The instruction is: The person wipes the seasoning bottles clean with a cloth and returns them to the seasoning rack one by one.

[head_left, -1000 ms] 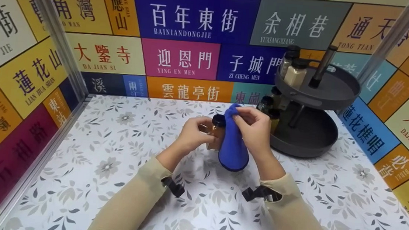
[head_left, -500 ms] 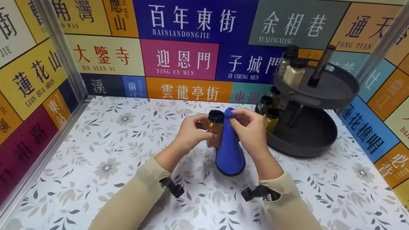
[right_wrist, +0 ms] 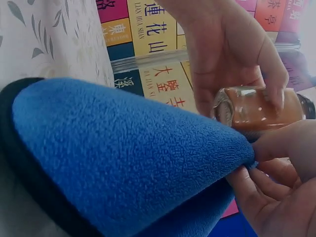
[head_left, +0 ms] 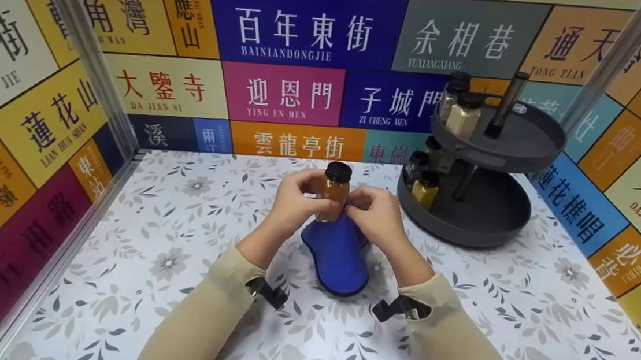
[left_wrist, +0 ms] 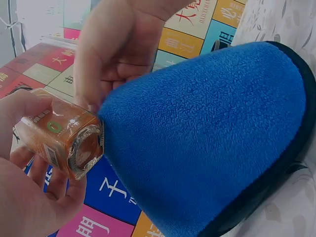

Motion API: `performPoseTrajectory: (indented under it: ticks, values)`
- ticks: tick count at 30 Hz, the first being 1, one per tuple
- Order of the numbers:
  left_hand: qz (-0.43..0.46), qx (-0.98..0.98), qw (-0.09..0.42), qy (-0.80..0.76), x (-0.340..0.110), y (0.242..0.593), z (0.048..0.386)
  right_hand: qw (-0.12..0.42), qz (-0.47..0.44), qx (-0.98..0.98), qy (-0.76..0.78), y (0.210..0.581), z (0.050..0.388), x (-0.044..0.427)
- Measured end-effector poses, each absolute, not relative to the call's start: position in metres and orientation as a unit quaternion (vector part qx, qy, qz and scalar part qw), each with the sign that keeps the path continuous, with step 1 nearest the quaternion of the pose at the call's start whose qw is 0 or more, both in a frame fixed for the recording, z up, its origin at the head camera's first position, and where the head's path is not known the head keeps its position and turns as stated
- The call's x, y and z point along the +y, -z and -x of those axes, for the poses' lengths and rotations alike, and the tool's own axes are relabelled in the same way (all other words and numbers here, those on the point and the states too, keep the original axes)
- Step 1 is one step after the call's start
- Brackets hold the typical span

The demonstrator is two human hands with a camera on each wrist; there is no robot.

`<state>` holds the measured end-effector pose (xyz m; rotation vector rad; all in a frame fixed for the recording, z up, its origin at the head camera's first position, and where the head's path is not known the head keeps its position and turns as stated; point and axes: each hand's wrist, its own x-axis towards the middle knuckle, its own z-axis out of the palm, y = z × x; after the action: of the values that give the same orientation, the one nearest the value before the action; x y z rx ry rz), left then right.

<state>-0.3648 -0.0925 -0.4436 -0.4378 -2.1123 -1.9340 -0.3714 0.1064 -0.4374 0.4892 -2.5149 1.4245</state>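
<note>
In the head view my left hand (head_left: 300,201) grips a small glass spice jar (head_left: 333,195) with a black lid and orange-brown contents, lid up, above the table. The left wrist view shows the jar's clear base and a label with a green mark on its side. My right hand (head_left: 377,211) pinches a blue cloth (head_left: 339,260) with dark edging, and the cloth hangs down in front of the jar. In the right wrist view the gathered cloth (right_wrist: 123,148) is held between thumb and fingers, close beside the jar (right_wrist: 261,108).
A dark grey two-tier round rack (head_left: 479,217) stands at the back right. Several black-lidded jars sit on its left side, among them a yellow one (head_left: 425,190) below and a cream one (head_left: 464,116) above. Sign-printed panels (head_left: 305,28) wall in the floral-patterned table (head_left: 181,307).
The jar has risen slightly in my left hand. My right hand has moved left and down, carrying the cloth leftward so it now hangs below the jar, spread wider.
</note>
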Motion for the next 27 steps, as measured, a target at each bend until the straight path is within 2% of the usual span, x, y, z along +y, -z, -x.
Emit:
performPoseTrajectory:
  ticks: [10,17,27]
  values:
    - [0.125,-0.747,0.087,0.647,-0.086,0.451,0.364,0.169,-0.152,-0.738,-0.636,0.417,0.364,0.117]
    - [0.139,-0.747,0.098,0.643,-0.082,0.449,0.363,0.221,-0.169,-0.694,-0.664,0.417,0.363,0.118]
    - [0.135,-0.734,0.109,0.657,-0.092,0.443,0.364,0.136,-0.172,-0.766,-0.604,0.433,0.371,0.109]
